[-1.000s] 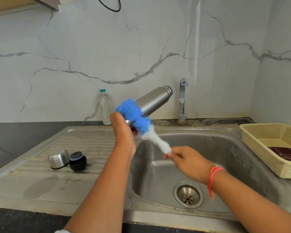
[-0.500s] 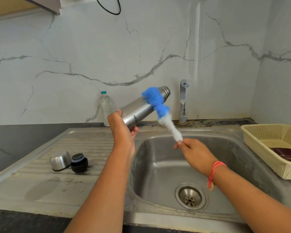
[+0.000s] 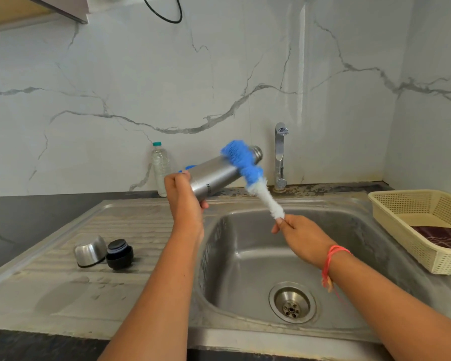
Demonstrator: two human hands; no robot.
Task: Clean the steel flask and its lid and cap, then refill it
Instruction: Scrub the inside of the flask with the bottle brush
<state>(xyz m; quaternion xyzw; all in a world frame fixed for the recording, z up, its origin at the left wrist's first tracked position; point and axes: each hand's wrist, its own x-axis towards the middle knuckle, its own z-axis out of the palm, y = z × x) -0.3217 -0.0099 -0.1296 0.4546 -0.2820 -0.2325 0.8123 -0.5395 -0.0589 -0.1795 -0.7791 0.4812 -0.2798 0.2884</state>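
The left grip [image 3: 185,201] is curled round the base end of the steel flask [image 3: 216,175], fingers wrapped behind it and the thumb on the near side, holding it in the air above the sink's left rim. The flask is tilted, its open mouth pointing up and to the right towards the tap [image 3: 280,155]. The right grip [image 3: 302,235] pinches the thin lower end of a bottle brush [image 3: 268,201] between thumb and fingertips, over the basin. The brush slants up and left from that pinch: white bristles first, then a blue bristle head that lies across the outside of the flask just below its neck, touching the steel. A red-orange thread [image 3: 333,259] is tied round the right wrist. Below both arms is the steel sink [image 3: 245,269] with its round drain [image 3: 292,302]. On the ribbed drainboard [image 3: 63,282] to the left, the steel cap [image 3: 90,251] lies on its side, and the black lid [image 3: 119,254] sits touching it on the right. A clear plastic water bottle [image 3: 161,168] stands upright by the marble wall, behind the left grip. On the surface to the right of the sink rests a cream perforated basket [image 3: 401,204] holding a dark folded cloth [image 3: 443,237].
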